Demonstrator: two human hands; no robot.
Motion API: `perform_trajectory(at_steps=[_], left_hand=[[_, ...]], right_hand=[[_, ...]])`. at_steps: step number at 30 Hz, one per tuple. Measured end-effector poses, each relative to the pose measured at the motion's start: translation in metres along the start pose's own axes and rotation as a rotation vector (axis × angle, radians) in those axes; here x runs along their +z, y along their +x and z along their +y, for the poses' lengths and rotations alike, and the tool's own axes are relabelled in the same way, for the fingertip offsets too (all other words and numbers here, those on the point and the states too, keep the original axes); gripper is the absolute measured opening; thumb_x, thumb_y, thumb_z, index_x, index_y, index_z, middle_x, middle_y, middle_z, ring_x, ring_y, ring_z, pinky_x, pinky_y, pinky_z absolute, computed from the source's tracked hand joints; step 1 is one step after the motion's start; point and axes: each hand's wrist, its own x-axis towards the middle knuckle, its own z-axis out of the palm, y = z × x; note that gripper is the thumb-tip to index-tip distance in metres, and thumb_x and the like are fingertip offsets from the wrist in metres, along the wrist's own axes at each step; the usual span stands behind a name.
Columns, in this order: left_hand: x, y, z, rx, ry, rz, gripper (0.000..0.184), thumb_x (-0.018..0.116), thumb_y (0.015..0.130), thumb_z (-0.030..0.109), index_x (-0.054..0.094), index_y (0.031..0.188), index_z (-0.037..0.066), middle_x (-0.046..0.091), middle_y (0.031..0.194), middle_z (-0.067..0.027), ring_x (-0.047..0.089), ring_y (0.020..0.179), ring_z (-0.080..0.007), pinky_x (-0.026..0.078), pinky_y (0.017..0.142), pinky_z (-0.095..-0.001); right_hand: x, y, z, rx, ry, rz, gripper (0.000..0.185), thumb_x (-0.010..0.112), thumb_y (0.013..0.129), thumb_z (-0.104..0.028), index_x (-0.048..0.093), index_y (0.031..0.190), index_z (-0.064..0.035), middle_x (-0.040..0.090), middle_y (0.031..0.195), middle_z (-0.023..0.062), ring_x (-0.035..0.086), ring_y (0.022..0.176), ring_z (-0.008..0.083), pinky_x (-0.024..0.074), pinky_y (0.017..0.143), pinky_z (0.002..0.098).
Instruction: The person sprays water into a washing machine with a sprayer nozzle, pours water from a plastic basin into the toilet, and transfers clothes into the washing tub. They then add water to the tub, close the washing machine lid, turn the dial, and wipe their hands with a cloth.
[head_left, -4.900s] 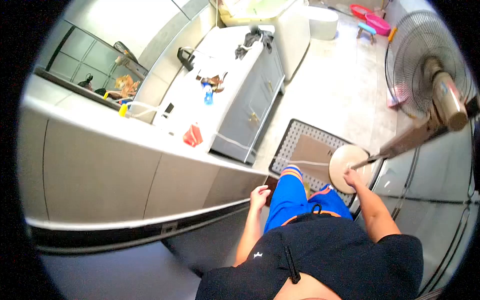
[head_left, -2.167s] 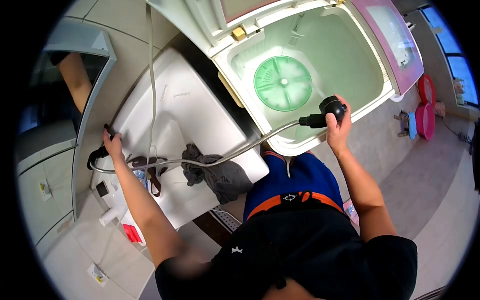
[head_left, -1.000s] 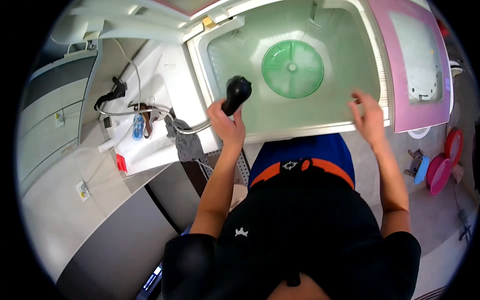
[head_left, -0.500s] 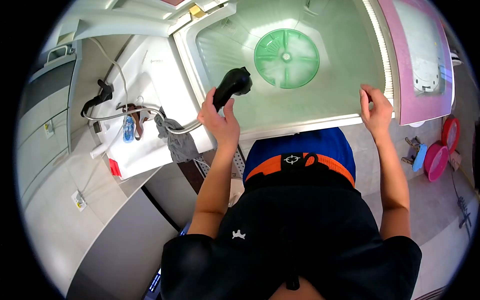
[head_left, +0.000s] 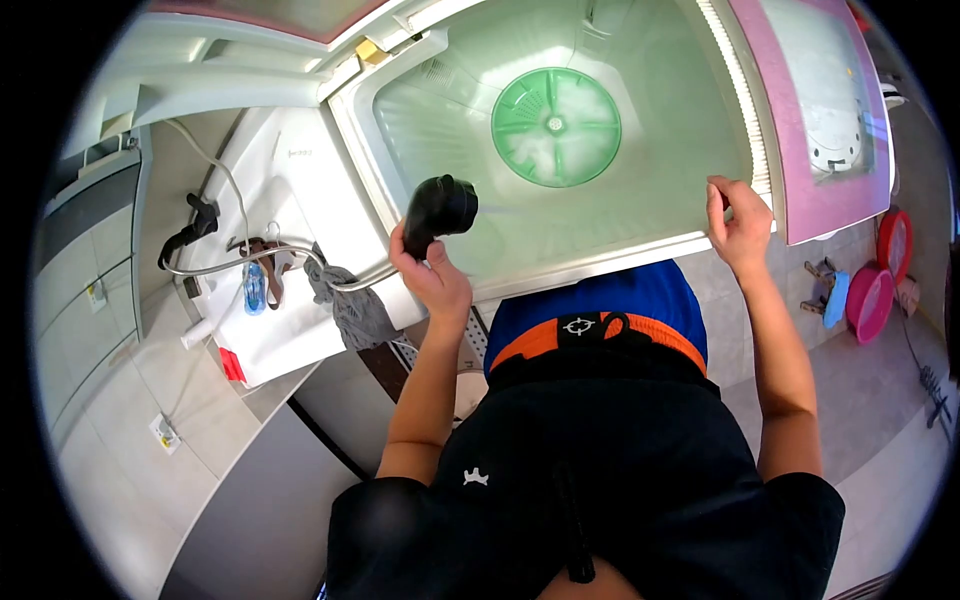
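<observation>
My left hand [head_left: 437, 279] is wrapped round the handle of a black shower head [head_left: 441, 208], over the front left part of an open washing tub [head_left: 650, 140]. The head points to the right, with a faint stream of water coming from it. A green round disc [head_left: 556, 127] with whitish foam or water on it lies at the tub's bottom. Above the tub's front right rim is my right hand [head_left: 738, 215], fingers bent and drawn near the thumb, with nothing visible in them. A metal hose [head_left: 210, 268] runs from the handle back across the sink to a black tap [head_left: 203, 215].
Left of the tub, a white sink [head_left: 330, 190] holds a grey cloth [head_left: 360, 312], a blue clear bottle [head_left: 254, 288] and brown straps [head_left: 273, 270]. A pink lid [head_left: 790, 130] is at right. Pink basin [head_left: 872, 303], red basin [head_left: 896, 245] and blue stool [head_left: 835, 300] stand on the floor.
The shower head has passed from my right hand to my left, which was at the tap before. Since half a second ago it has moved slightly down and left, its head turned more to the right.
</observation>
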Motion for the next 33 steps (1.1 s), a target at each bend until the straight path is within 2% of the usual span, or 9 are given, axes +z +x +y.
perform_trajectory(at_steps=[4, 7, 11, 14, 15, 18, 25, 33], left_hand=[[-0.004, 0.0, -0.003, 0.064, 0.109, 0.013, 0.052, 0.05, 0.095, 0.036, 0.037, 0.126, -0.004, 0.05, 0.115, -0.015, 0.051, 0.103, -0.0209, 0.041, 0.09, -0.0321], [-0.008, 0.002, 0.001, 0.058, 0.157, -0.068, 0.052, 0.052, 0.094, 0.034, 0.037, 0.126, -0.004, 0.05, 0.113, -0.0135, 0.052, 0.1, -0.0198, 0.041, 0.089, -0.0313], [-0.01, 0.025, 0.02, -0.126, -0.15, -0.247, 0.051, 0.056, 0.093, 0.029, 0.037, 0.129, -0.003, 0.053, 0.11, -0.0118, 0.054, 0.094, -0.0171, 0.041, 0.088, -0.029], [-0.015, 0.044, 0.037, -0.245, -0.214, -0.314, 0.044, 0.054, 0.094, 0.024, 0.039, 0.128, -0.001, 0.053, 0.11, -0.011, 0.054, 0.092, -0.0151, 0.041, 0.087, -0.0281], [-0.019, 0.05, 0.036, -0.286, -0.206, -0.365, 0.037, 0.052, 0.095, 0.02, 0.042, 0.125, 0.0, 0.056, 0.108, -0.0103, 0.054, 0.091, -0.0137, 0.041, 0.086, -0.0271], [-0.029, 0.059, 0.017, -0.414, -0.34, -0.42, 0.032, 0.051, 0.095, 0.018, 0.044, 0.121, 0.001, 0.058, 0.104, -0.0105, 0.054, 0.091, -0.0144, 0.04, 0.087, -0.0271], [-0.016, 0.046, 0.013, -0.351, -0.664, -0.415, 0.029, 0.051, 0.095, 0.02, 0.042, 0.116, 0.002, 0.059, 0.108, -0.0121, 0.058, 0.098, -0.0241, 0.039, 0.093, -0.0367], [-0.008, 0.038, 0.007, -0.312, -0.637, -0.426, 0.044, 0.061, 0.09, 0.026, 0.037, 0.117, 0.003, 0.058, 0.11, -0.0127, 0.06, 0.098, -0.0271, 0.041, 0.093, -0.0393]], right_hand=[[-0.001, 0.002, -0.001, -0.009, 0.009, 0.009, 0.004, 0.064, 0.077, -0.002, 0.063, 0.081, -0.0046, 0.059, 0.067, 0.0064, 0.055, 0.051, 0.0192, 0.043, 0.048, 0.0305], [-0.002, 0.0, -0.001, -0.012, 0.01, 0.007, 0.005, 0.063, 0.077, -0.002, 0.063, 0.08, -0.0044, 0.059, 0.066, 0.0064, 0.054, 0.051, 0.0196, 0.0431, 0.048, 0.0307], [-0.006, 0.002, -0.002, -0.013, -0.016, -0.001, 0.005, 0.063, 0.076, -0.001, 0.063, 0.08, -0.0045, 0.058, 0.065, 0.0062, 0.054, 0.05, 0.0196, 0.0428, 0.047, 0.0305], [-0.005, 0.002, -0.003, -0.018, -0.018, 0.015, 0.005, 0.063, 0.076, -0.001, 0.062, 0.08, -0.0045, 0.058, 0.065, 0.0062, 0.054, 0.05, 0.0196, 0.0426, 0.047, 0.0304], [-0.005, 0.002, -0.003, -0.019, -0.018, 0.023, 0.005, 0.063, 0.076, -0.001, 0.062, 0.08, -0.0045, 0.058, 0.065, 0.0062, 0.054, 0.049, 0.0195, 0.0425, 0.047, 0.0304], [-0.006, 0.002, -0.004, -0.017, -0.023, 0.028, 0.005, 0.063, 0.076, -0.001, 0.062, 0.08, -0.0046, 0.058, 0.065, 0.0062, 0.053, 0.049, 0.0194, 0.0425, 0.047, 0.0303], [-0.005, 0.002, -0.003, -0.011, -0.013, 0.049, 0.005, 0.063, 0.076, -0.002, 0.063, 0.08, -0.0055, 0.059, 0.067, 0.0057, 0.055, 0.05, 0.0188, 0.0436, 0.048, 0.0299], [-0.005, 0.002, -0.003, -0.01, -0.03, 0.044, 0.005, 0.063, 0.076, -0.003, 0.063, 0.08, -0.0055, 0.057, 0.064, 0.0052, 0.054, 0.049, 0.0187, 0.0432, 0.048, 0.0302]])
